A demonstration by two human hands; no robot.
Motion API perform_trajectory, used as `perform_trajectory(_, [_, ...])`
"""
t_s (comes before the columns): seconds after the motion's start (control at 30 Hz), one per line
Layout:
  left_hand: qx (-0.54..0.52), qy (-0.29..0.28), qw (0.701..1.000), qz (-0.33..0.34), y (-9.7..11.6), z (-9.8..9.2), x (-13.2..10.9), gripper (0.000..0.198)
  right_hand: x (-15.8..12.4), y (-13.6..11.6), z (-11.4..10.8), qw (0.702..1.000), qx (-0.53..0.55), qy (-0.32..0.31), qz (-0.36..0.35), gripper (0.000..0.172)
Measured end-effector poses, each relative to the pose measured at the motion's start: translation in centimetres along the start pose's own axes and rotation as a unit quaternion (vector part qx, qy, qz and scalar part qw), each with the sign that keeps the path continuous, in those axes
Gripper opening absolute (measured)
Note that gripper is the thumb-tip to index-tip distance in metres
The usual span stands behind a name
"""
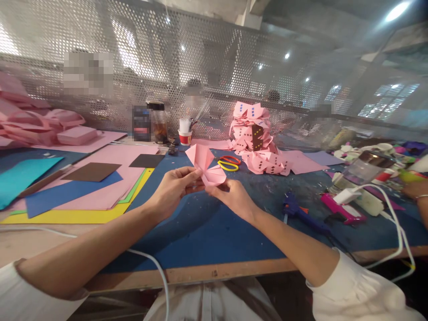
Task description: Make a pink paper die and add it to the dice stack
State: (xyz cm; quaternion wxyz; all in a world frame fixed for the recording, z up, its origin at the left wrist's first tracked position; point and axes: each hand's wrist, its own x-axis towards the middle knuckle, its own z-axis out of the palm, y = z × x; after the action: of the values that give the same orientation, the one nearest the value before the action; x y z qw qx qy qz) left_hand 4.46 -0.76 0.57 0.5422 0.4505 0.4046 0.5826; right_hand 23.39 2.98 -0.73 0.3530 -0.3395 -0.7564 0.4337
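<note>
Above the blue work mat, a folded pink paper piece is held up between both hands. My left hand pinches its left side near the central crease. The fingers of my right hand close on its lower right edge. Two flaps of the piece stand up, one at the upper left and one at the right. Behind it on the mat lie scissors with red and yellow handles. A stack of pink folded paper pieces with dark and blue diamond marks rises farther back.
Coloured paper sheets and a pink paper pile are on the left. A blue glue gun, a pink device and a white cable lie right. Another person's hand shows at the right edge. A perforated metal screen stands behind.
</note>
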Motion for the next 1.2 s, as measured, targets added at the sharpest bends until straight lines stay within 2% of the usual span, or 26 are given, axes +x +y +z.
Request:
perform_trajectory(0.37, [0.002, -0.013, 1.0, -0.004, -0.18, -0.05, 0.13, 0.029, 0.1, 0.63, -0.04, 1.0, 0.005, 0.001, 0.0, 0.037])
perform_trajectory(1.2, [0.002, 0.001, 1.0, -0.013, -0.44, -0.25, 0.19, 0.025, 0.22, 1.04, -0.15, 1.0, -0.001, -0.002, -0.002, 0.035])
